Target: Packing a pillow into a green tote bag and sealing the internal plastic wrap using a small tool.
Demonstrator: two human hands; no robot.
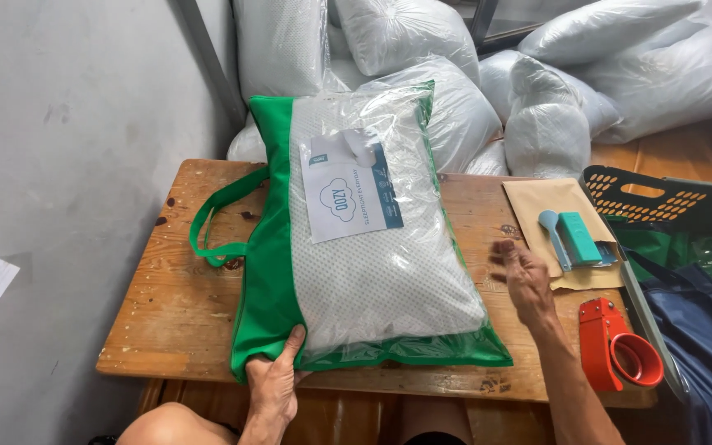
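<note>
A white pillow in a clear plastic bag with green trim and green handles (377,239) lies on a small wooden table (175,305). A white and blue paper label sits on its upper part. My left hand (275,381) grips the bag's near left corner at the table's front edge. My right hand (524,276) hovers over the table just right of the bag, fingers spread and slightly blurred, holding nothing. It is close to a brown envelope (545,206) with a teal tool (574,239) lying on it.
A red tape dispenser (615,354) sits at the table's near right corner. A dark plastic basket (661,202) with green and blue fabric stands to the right. Several bagged white pillows (455,91) are piled behind the table. A grey wall is at left.
</note>
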